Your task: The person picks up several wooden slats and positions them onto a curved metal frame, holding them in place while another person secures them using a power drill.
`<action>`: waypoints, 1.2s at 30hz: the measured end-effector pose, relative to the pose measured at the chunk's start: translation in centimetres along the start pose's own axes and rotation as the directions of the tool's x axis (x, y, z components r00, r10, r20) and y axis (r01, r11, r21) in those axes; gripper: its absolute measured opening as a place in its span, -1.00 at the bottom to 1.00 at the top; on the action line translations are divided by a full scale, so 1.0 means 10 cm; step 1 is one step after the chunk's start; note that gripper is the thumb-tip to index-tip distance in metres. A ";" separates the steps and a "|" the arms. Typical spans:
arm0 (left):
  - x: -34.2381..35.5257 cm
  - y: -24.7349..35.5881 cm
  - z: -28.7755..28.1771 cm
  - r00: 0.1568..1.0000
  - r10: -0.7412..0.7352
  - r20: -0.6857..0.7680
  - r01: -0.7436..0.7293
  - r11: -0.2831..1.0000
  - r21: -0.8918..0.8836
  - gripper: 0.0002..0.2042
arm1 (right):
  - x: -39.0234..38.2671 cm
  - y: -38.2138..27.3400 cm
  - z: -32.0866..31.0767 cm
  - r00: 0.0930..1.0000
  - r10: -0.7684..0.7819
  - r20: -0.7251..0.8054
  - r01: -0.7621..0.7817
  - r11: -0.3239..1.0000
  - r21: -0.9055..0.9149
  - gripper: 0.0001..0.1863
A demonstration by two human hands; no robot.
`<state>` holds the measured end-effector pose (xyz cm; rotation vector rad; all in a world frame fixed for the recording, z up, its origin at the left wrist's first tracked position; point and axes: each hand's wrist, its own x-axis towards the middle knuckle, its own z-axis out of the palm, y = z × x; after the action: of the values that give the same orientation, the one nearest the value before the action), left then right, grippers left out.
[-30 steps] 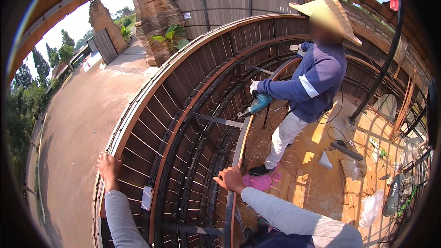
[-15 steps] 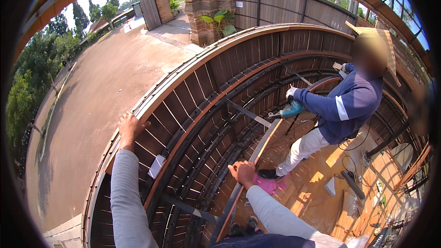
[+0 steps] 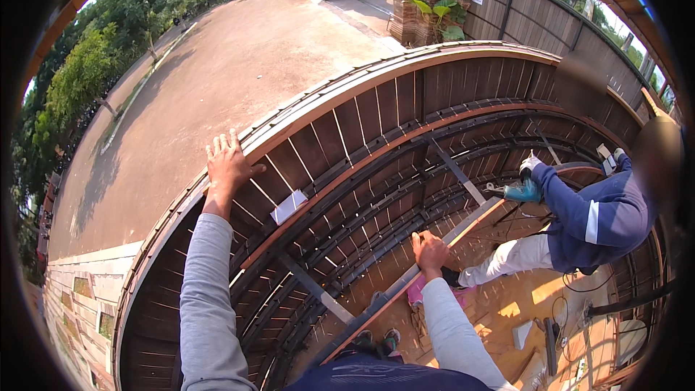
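My left hand, fingers spread, rests on the wooden top rim of a curved, slatted wall with a dark frame. My right hand has its fingers curled over a straighter inner rail, lower and to the right. A white flat piece lies on a ledge just below and right of my left hand. A co-worker in a blue sweatshirt stands at the right, gloved hands at the inner rail, one holding a teal power tool.
Below is a floor with offcuts, cords and a pink sheet. A dark post crosses the lower right. Outside are a dirt yard, paving, trees, a brick pillar and a wooden fence.
The view has swung left, so the co-worker and rim appear farther right. My left hand's fingers look more spread on the rim; my right hand remains at the inner rail.
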<state>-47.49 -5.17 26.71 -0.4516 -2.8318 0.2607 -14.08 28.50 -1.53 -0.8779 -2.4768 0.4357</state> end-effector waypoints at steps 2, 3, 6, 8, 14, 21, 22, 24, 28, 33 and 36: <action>0.04 -0.09 0.07 1.000 0.022 0.016 -0.022 1.000 -0.003 0.09 | -0.01 -0.03 0.01 1.000 -0.009 0.008 0.009 1.000 0.002 -0.76; 0.09 -0.05 0.05 0.999 -0.001 0.035 0.003 0.999 -0.038 0.03 | 0.06 -0.01 0.01 1.000 -0.002 0.005 0.002 1.000 -0.010 -0.76; 0.05 0.08 0.01 1.000 -0.026 0.000 0.026 0.997 -0.070 -0.21 | 0.01 0.05 0.06 1.000 0.014 -0.013 -0.014 1.000 0.010 -0.74; 0.07 0.06 0.04 0.999 -0.024 0.028 0.027 0.995 -0.098 -0.22 | 0.00 0.04 0.04 1.000 -0.014 0.008 0.014 1.000 -0.020 -0.71; 0.11 0.05 -0.02 0.998 -0.019 0.053 0.024 0.994 -0.105 -0.21 | 0.03 0.02 -0.02 0.997 0.013 0.078 -0.004 0.994 -0.105 -0.67; 0.10 -0.03 0.10 1.000 -0.006 0.013 0.007 0.995 -0.096 -0.22 | -0.01 -0.05 -0.03 0.994 0.026 0.106 -0.019 0.998 -0.063 -0.68; 0.09 -0.02 0.07 1.000 -0.003 0.020 0.005 0.995 -0.098 -0.21 | -0.02 -0.06 -0.04 0.995 0.027 0.094 -0.020 0.997 -0.072 -0.68; 0.07 0.01 0.03 1.000 0.012 0.018 -0.011 0.996 -0.093 -0.18 | 0.00 -0.02 -0.03 0.998 0.033 0.049 -0.028 0.995 -0.096 -0.70; 0.09 -0.02 0.04 0.997 0.079 0.014 -0.077 0.994 -0.081 -0.04 | 0.00 0.00 0.02 1.000 0.025 0.004 -0.025 0.997 -0.066 -0.71; 0.24 -0.15 0.15 0.987 0.144 0.065 -0.138 0.987 -0.083 0.11 | 0.00 -0.06 0.00 1.000 0.029 0.007 -0.029 0.997 -0.076 -0.71; 0.18 -0.10 0.13 0.992 0.112 -0.051 -0.119 0.980 -0.157 0.05 | 0.00 -0.03 0.01 1.000 0.027 0.003 -0.027 0.997 -0.066 -0.72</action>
<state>-49.82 -5.64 26.05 -0.6482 -2.8004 0.0448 -14.30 28.26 -1.43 -0.9387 -2.4983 0.3671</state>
